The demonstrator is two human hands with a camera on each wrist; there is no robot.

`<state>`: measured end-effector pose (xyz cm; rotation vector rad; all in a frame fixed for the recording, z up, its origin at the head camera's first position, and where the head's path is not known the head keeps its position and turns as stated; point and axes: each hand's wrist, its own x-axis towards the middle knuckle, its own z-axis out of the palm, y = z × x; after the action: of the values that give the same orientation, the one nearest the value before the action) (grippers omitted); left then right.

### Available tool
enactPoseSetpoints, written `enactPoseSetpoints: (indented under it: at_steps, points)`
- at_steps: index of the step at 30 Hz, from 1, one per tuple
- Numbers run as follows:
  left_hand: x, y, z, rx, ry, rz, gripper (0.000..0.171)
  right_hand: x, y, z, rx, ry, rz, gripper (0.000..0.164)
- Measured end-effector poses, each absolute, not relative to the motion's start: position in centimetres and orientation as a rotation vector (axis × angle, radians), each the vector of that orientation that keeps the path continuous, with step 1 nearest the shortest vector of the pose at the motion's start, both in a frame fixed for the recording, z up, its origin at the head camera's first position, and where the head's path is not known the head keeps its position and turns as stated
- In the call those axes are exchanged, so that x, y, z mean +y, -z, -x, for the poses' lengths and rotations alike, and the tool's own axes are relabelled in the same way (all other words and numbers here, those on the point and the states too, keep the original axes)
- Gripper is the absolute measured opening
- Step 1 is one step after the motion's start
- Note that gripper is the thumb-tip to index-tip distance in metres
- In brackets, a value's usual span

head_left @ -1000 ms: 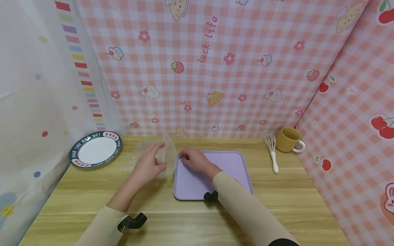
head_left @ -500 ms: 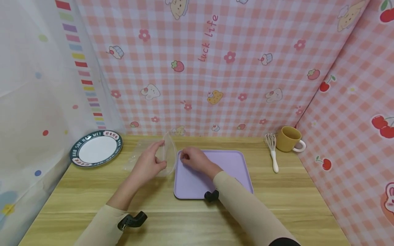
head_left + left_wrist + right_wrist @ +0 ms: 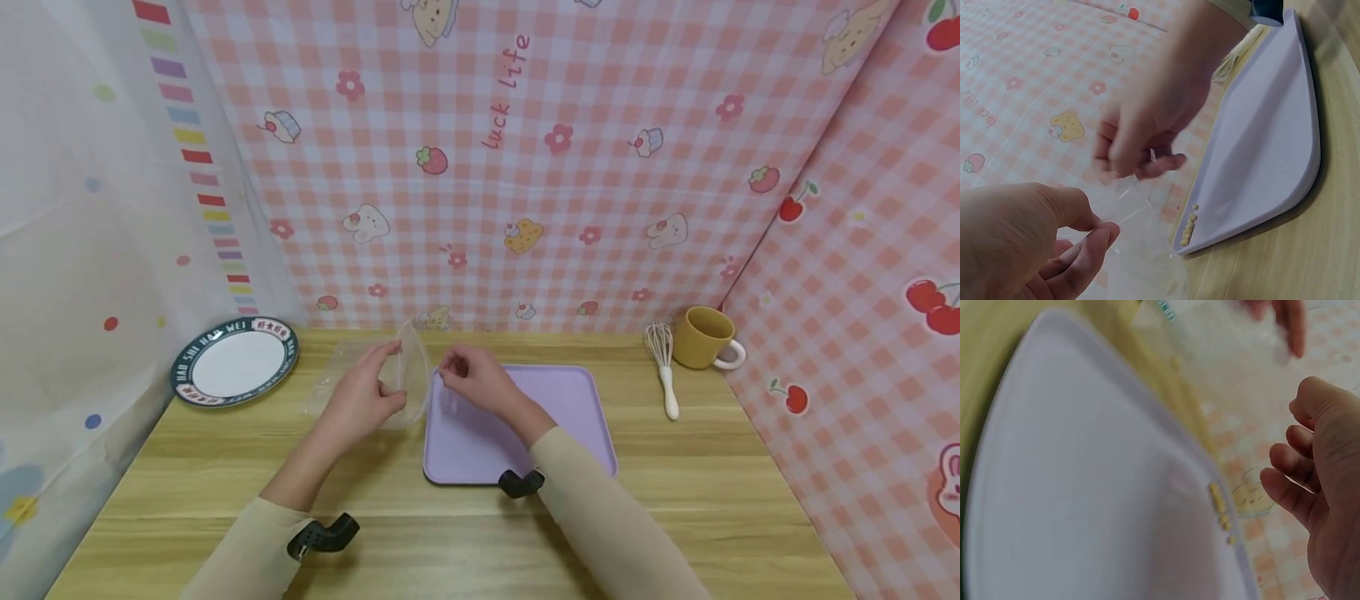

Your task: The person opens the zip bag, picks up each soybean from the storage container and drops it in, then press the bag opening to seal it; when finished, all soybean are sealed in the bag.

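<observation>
My left hand [image 3: 363, 398] pinches a clear plastic bag [image 3: 1141, 231] near its mouth, and the bag spreads to the left of the tray. The purple tray [image 3: 558, 408] lies flat on the table. Along its edge sits a short row of several small, round, yellowish beans [image 3: 1189, 230]. A pale speck, perhaps another bean, shows in the bag in the right wrist view. My right hand [image 3: 480, 382] hovers over the tray's far left corner, beside the bag's mouth. Its fingers are curled with thumb and forefinger close together; whether a bean is between them is hidden.
A plate [image 3: 236, 364] with a dark green rim leans at the back left. To the right of the tray are a whisk [image 3: 663, 371] and a mustard mug [image 3: 701, 340] with a white handle. Patterned cloth walls [image 3: 487, 192] stand behind and at the sides.
My right hand has risen slightly from the tray's far left corner, its forearm shifting a little to the right. The left hand and the bag stay nearly still.
</observation>
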<state>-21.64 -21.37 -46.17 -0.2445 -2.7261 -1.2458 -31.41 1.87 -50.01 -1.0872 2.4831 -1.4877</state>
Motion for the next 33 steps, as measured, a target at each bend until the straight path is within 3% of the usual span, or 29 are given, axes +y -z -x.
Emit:
enactPoseSetpoints:
  at_steps: [21,33]
  points:
    - [-21.3,46.0,21.7,-2.725,1.265,0.273,0.083,-0.2,45.4,28.5,2.432,1.618,1.383,0.003]
    - [-21.3,45.8,21.5,-2.726,1.268,0.262,0.085,-0.8,44.8,28.6,2.487,1.534,1.371,0.006]
